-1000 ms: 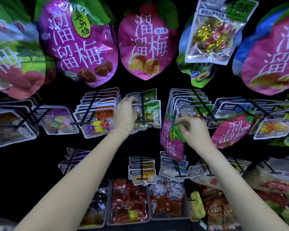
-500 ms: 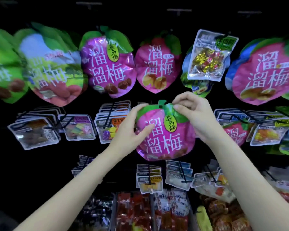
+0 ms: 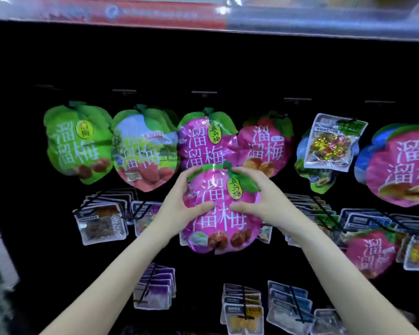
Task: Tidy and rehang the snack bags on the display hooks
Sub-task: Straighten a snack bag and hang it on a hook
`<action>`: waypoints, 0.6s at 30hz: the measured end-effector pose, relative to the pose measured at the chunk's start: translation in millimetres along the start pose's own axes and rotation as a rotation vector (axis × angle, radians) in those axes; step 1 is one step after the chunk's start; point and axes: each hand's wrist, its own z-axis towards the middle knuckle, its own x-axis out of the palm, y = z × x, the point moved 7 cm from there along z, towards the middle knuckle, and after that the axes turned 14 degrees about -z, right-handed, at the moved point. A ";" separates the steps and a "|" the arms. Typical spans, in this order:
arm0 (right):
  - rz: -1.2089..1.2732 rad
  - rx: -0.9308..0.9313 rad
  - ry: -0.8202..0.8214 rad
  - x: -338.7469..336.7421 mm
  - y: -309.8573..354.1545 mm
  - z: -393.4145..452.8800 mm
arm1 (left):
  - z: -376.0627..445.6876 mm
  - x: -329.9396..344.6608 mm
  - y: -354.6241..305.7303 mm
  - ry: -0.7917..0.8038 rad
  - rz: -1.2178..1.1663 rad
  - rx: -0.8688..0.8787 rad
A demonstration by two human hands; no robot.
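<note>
Both hands, left hand (image 3: 179, 209) and right hand (image 3: 264, 201), clasp a magenta plum bag (image 3: 224, 228) upright, fingers (image 3: 194, 174) closed around its sides; the matching hung bag (image 3: 203, 141) sits directly above the fingers.

The magenta bag (image 3: 221, 209) I hold in the middle of the frame reads 溜溜梅 in big white characters. The same 溜溜梅 stands on the green bag (image 3: 76, 143) at upper left and the pink bag (image 3: 266, 146) right of centre. Smaller labels are too blurred.

The held bag (image 3: 221, 209) sits between both hands, just below a matching hung bag (image 3: 205, 141).
</note>
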 end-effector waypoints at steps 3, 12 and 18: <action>0.030 0.011 0.037 28.8 -5.1 -1.7 | -10.5 -12.2 13.5 0.046 0.073 -0.035; -0.010 -0.218 -0.158 19.2 29.1 26.0 | -2.2 -35.0 -9.5 -0.013 0.081 0.060; -0.221 -0.435 -0.565 -30.8 73.6 48.0 | 42.3 -30.9 -61.2 -0.081 0.320 0.240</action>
